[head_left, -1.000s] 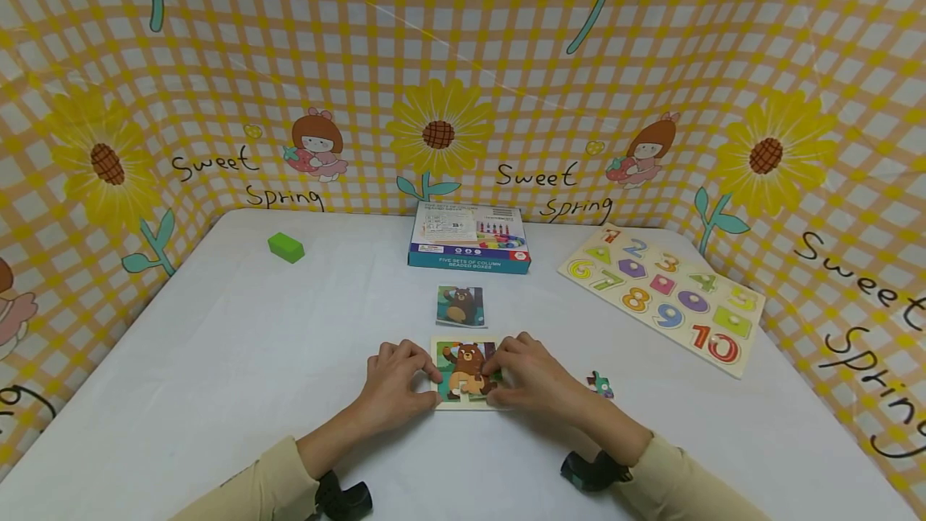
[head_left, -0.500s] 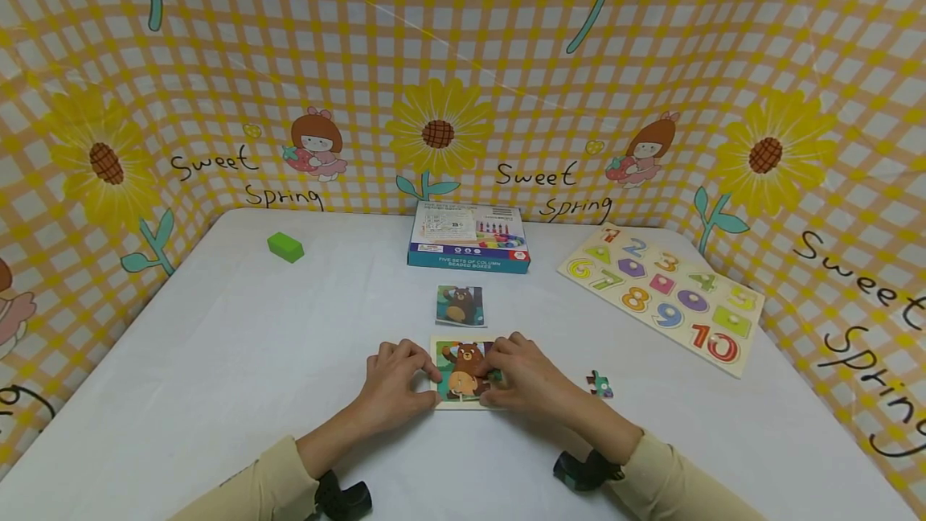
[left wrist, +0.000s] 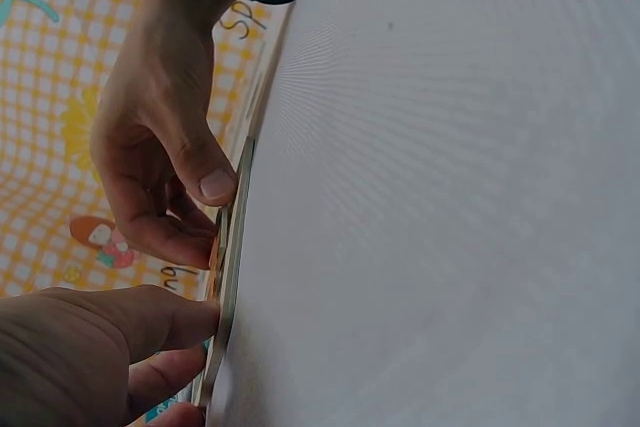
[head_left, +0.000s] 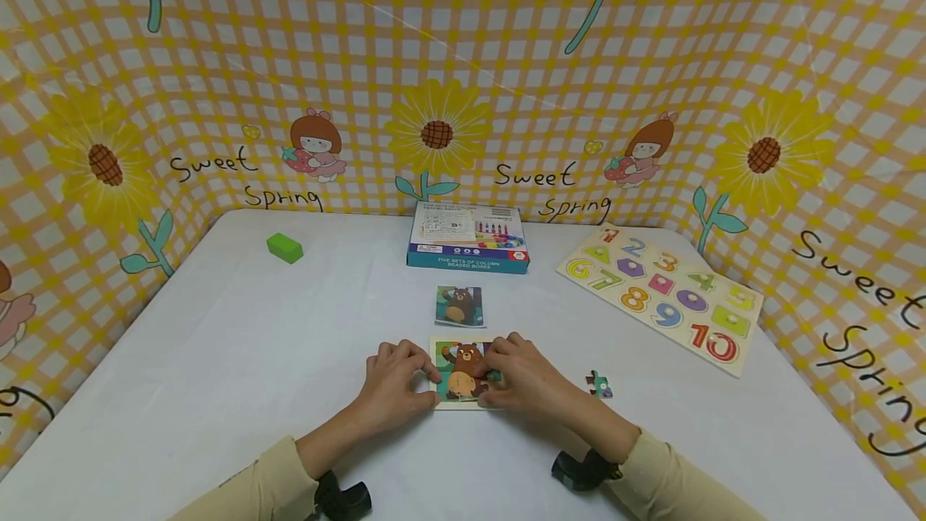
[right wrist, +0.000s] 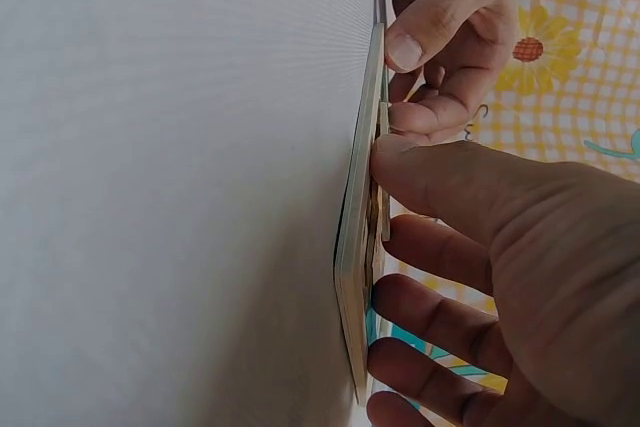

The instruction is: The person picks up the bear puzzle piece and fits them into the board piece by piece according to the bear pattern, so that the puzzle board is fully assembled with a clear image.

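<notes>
A small wooden bear jigsaw puzzle board [head_left: 459, 406] lies flat on the white table. My left hand [head_left: 396, 380] holds its left edge, with thumb and fingertips against the frame. At the board's right side, my right hand [head_left: 522, 375] pinches a puzzle piece [right wrist: 385, 197] between thumb and fingers. That piece sits slightly raised over the board in the right wrist view, over the lower part of the bear picture. My right fingers hide much of the board's right side. A loose puzzle piece [head_left: 599, 384] lies on the table, right of the right hand.
A bear picture card [head_left: 459, 306] lies just behind the board. Farther back stands a blue and white box [head_left: 468, 264]. A green block [head_left: 285, 248] is at the back left, and a wooden number board [head_left: 661, 296] lies at the right. Patterned cloth [head_left: 434, 38] surrounds the table.
My right hand has shifted slightly left with its piece, and the pale gap at the bear's belly has narrowed. My left hand stays in place on the board's edge.
</notes>
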Demonstrator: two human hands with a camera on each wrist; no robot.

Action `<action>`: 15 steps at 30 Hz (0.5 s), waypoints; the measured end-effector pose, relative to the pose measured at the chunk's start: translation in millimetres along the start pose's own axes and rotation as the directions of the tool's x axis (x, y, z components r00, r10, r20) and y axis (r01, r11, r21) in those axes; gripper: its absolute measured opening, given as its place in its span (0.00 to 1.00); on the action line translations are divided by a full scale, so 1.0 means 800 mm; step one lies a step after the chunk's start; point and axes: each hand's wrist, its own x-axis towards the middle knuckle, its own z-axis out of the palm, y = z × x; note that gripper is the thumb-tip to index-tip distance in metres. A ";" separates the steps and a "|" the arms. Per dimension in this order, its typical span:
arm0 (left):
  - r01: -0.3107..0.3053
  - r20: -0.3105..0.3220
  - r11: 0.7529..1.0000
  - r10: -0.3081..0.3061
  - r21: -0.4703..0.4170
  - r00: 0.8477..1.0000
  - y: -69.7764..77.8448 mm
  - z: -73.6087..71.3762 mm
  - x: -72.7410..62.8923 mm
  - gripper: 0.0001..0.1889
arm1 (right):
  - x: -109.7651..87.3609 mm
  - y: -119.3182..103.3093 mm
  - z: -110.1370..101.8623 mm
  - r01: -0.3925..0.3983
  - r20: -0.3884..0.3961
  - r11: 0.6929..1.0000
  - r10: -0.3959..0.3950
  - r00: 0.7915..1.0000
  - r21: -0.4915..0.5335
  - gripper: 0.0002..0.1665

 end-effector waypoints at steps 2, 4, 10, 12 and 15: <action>0.000 0.002 1.000 0.000 0.002 1.000 0.000 0.000 0.000 0.06 | 0.000 0.000 0.000 0.002 0.001 1.000 -0.002 1.000 0.001 0.16; -0.001 0.003 1.000 0.001 0.005 1.000 0.001 -0.001 0.000 0.06 | 0.000 -0.001 -0.001 0.005 0.001 1.000 -0.005 1.000 0.002 0.16; -0.002 0.006 1.000 0.002 0.006 1.000 0.002 -0.002 0.001 0.06 | 0.000 0.000 -0.002 0.019 -0.001 1.000 -0.019 1.000 0.004 0.15; -0.002 0.006 1.000 0.002 0.003 1.000 0.004 -0.002 0.001 0.06 | 0.000 0.001 -0.001 0.027 -0.001 1.000 -0.027 1.000 0.002 0.15; -0.012 -0.001 1.000 0.012 0.007 1.000 0.006 -0.002 0.001 0.06 | 0.000 0.001 -0.001 0.034 -0.002 0.999 -0.034 0.999 -0.002 0.15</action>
